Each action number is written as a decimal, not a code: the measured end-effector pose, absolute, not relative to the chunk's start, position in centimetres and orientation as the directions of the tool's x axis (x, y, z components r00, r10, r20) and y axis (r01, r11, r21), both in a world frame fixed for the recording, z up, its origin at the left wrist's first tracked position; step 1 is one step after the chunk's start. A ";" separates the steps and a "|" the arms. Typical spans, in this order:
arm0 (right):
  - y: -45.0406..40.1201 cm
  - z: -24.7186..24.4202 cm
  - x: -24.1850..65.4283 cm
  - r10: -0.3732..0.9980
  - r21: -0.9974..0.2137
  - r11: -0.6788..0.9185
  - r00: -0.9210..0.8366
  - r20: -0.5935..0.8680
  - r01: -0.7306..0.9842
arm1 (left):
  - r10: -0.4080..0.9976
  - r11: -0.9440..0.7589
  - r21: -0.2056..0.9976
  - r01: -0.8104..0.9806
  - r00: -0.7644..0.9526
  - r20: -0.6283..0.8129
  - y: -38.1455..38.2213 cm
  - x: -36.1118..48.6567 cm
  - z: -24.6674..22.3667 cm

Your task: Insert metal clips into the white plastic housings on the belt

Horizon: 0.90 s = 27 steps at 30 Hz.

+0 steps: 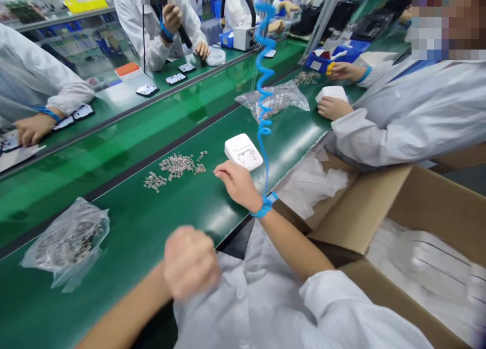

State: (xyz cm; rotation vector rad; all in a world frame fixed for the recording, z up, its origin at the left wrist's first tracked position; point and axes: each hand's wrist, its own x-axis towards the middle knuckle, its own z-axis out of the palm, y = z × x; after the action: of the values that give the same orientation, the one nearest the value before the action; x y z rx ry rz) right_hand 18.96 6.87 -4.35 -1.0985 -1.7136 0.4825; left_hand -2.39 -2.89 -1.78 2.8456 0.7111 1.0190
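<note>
Blurred by motion, my left hand [192,262] is curled into a fist above the table's near edge, close to my body. Whatever it may hold is hidden. My right hand [240,183], with a blue wrist strap [266,205], has thumb and fingers pinched together; anything between them is too small to make out. Just beyond it lies a white plastic housing [243,150] with a square recess facing up. To the left of that hand, small metal parts [176,167] are spread in a loose pile on the green table [140,222].
A clear bag of metal parts [72,237] lies at left, another bag [279,98] farther back. A blue coiled cord [265,66] hangs down to my strap. Open cardboard boxes [364,212] stand at right. A co-worker's hand [334,107] touches another white housing [332,92].
</note>
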 end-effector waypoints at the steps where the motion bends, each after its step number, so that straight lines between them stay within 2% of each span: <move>1: 6.2 -4.4 20.2 0.853 -0.783 0.477 0.002 0.522 0.400 | 0.397 -0.894 0.119 0.433 0.640 0.658 -0.2 -1.7 -1.1; 3: 5.0 -4.7 22.3 0.883 -0.870 0.388 0.149 0.445 0.303 | 0.384 -0.866 0.075 0.494 0.563 0.732 5.2 0.4 -0.4; 5: 3.8 -5.1 23.8 0.915 -0.934 0.300 0.219 0.338 0.192 | 0.376 -0.868 0.038 0.495 0.606 0.702 9.6 2.9 -0.7; 9: 2.1 -5.2 25.5 0.951 -0.977 0.201 0.226 0.211 0.070 | 0.324 -0.912 -0.070 0.404 0.815 0.481 14.4 6.7 -2.9; 12: 1.3 -4.6 26.4 0.950 -0.982 0.189 0.250 0.189 0.027 | 0.306 -0.929 -0.100 0.357 0.891 0.336 15.0 7.9 -4.2; 16: 1.2 -4.0 27.1 0.937 -0.983 0.180 0.298 0.182 0.037 | 0.305 -0.931 -0.113 0.348 0.908 0.286 13.2 7.6 -4.3; 21: 2.4 -4.7 26.1 0.944 -0.989 0.138 0.296 0.147 0.051 | 0.344 -0.893 -0.213 0.396 0.907 0.245 7.9 6.1 -3.6; 24: 3.4 -5.5 24.8 0.942 -0.969 0.202 0.244 0.232 0.144 | 0.375 -0.879 -0.221 0.422 0.899 0.226 4.7 5.3 -3.4; 27: 4.1 -6.1 23.7 0.915 -0.890 0.291 0.170 0.366 0.352 | 0.398 -0.869 -0.216 0.446 0.887 0.234 2.7 4.8 -3.7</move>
State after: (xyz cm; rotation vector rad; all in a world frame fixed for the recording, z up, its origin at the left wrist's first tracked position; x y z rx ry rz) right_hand 23.73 4.09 -6.07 -1.2732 -1.4001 0.6122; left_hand 4.83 2.67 -3.73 3.3088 0.7537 0.3134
